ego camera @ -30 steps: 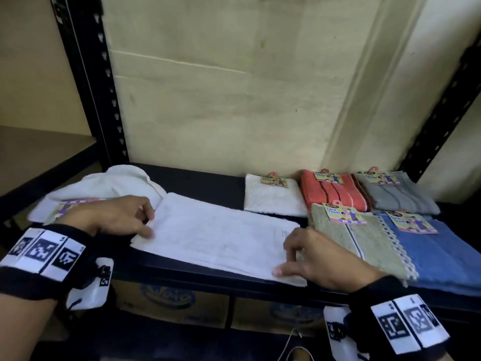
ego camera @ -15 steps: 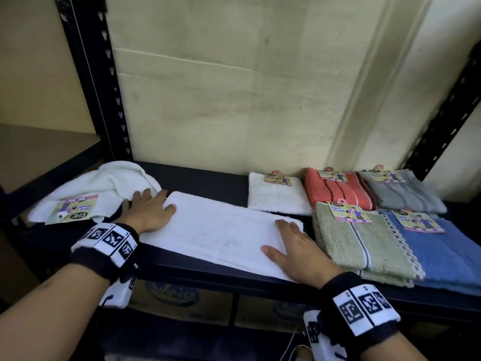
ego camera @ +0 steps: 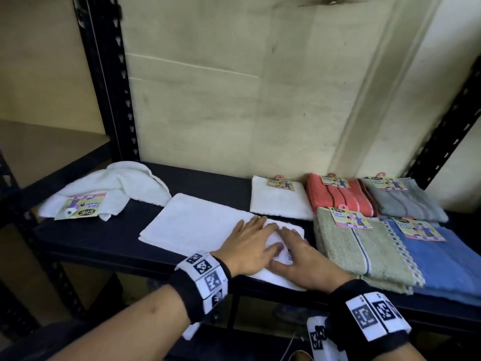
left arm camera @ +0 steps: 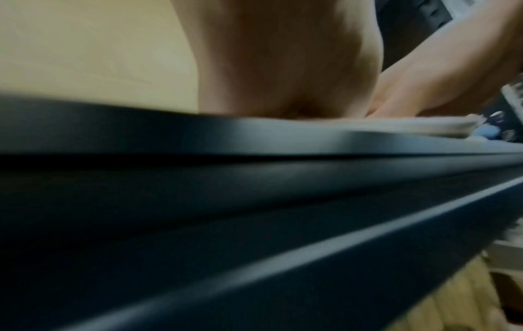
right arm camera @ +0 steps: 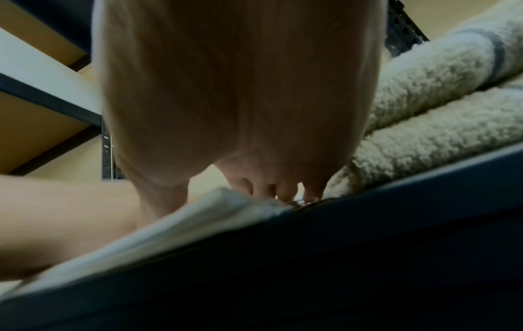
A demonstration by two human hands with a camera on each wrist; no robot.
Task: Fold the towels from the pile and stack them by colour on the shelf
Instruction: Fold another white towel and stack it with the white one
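A white towel (ego camera: 197, 230), folded into a long flat strip, lies on the black shelf (ego camera: 86, 238) near its front edge. My left hand (ego camera: 256, 238) lies flat on the towel's right part with straight fingers. Right beside it, my right hand (ego camera: 296, 246) presses flat on the right end, thumbs almost touching. In the left wrist view my left hand (left arm camera: 283, 67) rests on the towel's edge (left arm camera: 368, 127). In the right wrist view my right hand (right arm camera: 240, 100) touches the towel (right arm camera: 169, 228) with straight fingertips (right arm camera: 285, 190). An unfolded white towel (ego camera: 112, 191) with a label lies crumpled at the left.
Folded towels fill the shelf's right side: white (ego camera: 278, 207), orange (ego camera: 338, 201) and grey (ego camera: 406, 207) at the back, green (ego camera: 359, 254) and blue (ego camera: 442, 264) in front. The green towel (right arm camera: 424, 123) lies against my right hand. Black uprights (ego camera: 109, 87) flank the shelf; boxes stand below.
My left hand has slid from the towel's left end across to the right, beside my right hand. The right hand stayed flat at the right end.
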